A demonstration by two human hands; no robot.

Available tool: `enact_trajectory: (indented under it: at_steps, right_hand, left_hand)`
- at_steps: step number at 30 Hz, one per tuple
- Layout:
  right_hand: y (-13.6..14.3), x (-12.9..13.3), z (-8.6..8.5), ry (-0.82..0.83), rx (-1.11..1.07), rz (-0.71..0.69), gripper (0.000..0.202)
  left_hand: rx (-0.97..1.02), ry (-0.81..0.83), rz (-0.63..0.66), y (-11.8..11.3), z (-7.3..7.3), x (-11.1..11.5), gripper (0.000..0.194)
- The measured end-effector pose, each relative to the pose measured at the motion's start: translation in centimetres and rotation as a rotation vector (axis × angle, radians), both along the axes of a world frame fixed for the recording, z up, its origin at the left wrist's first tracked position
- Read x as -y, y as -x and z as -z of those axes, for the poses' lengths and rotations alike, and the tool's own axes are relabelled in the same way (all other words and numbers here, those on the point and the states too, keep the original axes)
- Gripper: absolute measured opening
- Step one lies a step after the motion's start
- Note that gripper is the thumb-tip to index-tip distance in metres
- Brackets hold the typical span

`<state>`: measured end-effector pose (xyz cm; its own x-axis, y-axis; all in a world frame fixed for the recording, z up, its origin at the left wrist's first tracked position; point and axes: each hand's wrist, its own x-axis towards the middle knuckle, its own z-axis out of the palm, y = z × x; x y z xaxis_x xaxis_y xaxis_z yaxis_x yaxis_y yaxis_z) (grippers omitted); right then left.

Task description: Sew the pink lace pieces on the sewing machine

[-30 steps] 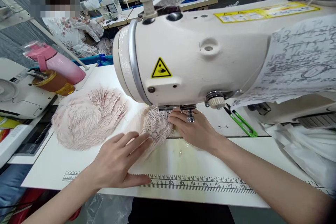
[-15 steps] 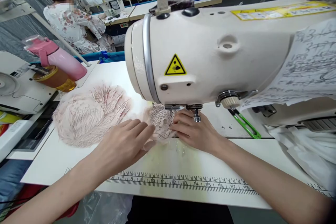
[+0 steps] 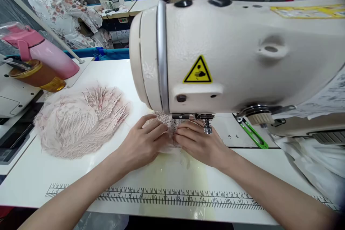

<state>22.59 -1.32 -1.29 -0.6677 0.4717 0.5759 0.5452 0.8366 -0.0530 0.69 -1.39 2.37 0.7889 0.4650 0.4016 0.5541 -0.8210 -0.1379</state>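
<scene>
A cream sewing machine [image 3: 229, 50] reaches in from the right, its head above both hands. Under it lies a small piece of pale lace fabric [image 3: 165, 118], mostly covered by my fingers. My left hand [image 3: 148, 140] is closed on the lace's left side, fingers bent and thumb tucked underneath. From the right, my right hand [image 3: 201, 140] pinches the same lace close to the needle area, its fingertips almost meeting the left ones. The needle and presser foot are hidden behind the machine head and hand.
A heap of pale pink lace [image 3: 81, 122] lies on the left of the white table [image 3: 113, 176]. Behind it stand a pink bottle [image 3: 51, 54] and an amber cup [image 3: 40, 75]. Green thread snips [image 3: 253, 134] lie right. A printed ruler [image 3: 161, 196] runs along the front. A person [image 3: 61, 18] sits beyond.
My left hand has moved right and forward onto the lace and closed on it. My right hand stays on the lace. The view has shifted closer to the machine.
</scene>
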Motion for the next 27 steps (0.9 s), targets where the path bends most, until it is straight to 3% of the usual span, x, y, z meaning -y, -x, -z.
enact_trajectory:
  at_steps: [5, 8, 15, 27]
  right_hand:
    - [-0.2, -0.2, 0.3, 0.052, 0.013, -0.040, 0.030]
    - [-0.3, -0.1, 0.6, 0.055, 0.033, -0.049, 0.029]
    - [0.4, 0.3, 0.3, 0.021, 0.048, -0.060, 0.025]
    - [1.8, 0.4, 0.5, -0.071, 0.048, -0.058, 0.022]
  left_hand:
    - [-0.019, 0.135, 0.010, 0.2, 2.1, -0.3, 0.041]
    - [-0.037, 0.177, 0.012, 0.5, 2.6, -0.4, 0.044]
    - [-0.010, 0.238, 0.097, 1.4, 1.9, -1.6, 0.048]
    - [-0.026, 0.330, 0.099, 2.4, 1.6, -2.5, 0.057]
